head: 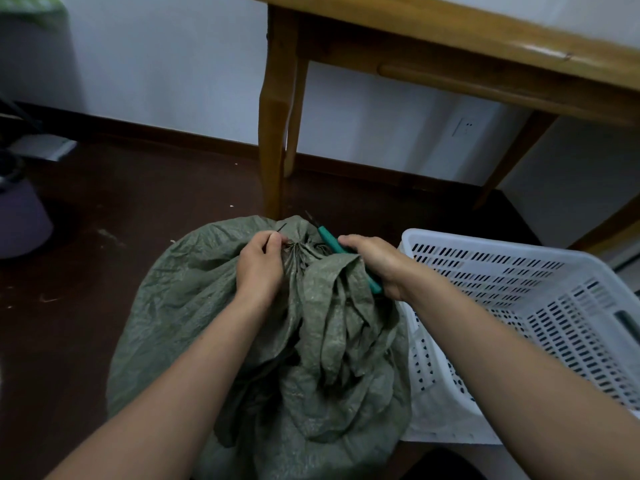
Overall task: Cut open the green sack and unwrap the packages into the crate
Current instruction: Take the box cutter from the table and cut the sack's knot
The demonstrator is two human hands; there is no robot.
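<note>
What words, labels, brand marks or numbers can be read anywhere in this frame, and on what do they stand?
No readable text in this frame.
Green sack: plain fabric, no print visible.
White crate: no label visible.
Green-handled cutter: no marking visible on the handle.
Wall socket: too small and blurred to show any lettering.

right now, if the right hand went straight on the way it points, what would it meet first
Probably the green sack, at its tied neck just ahead of the right hand and its green-handled cutter; the left hand grips there. Depth unclear.
</note>
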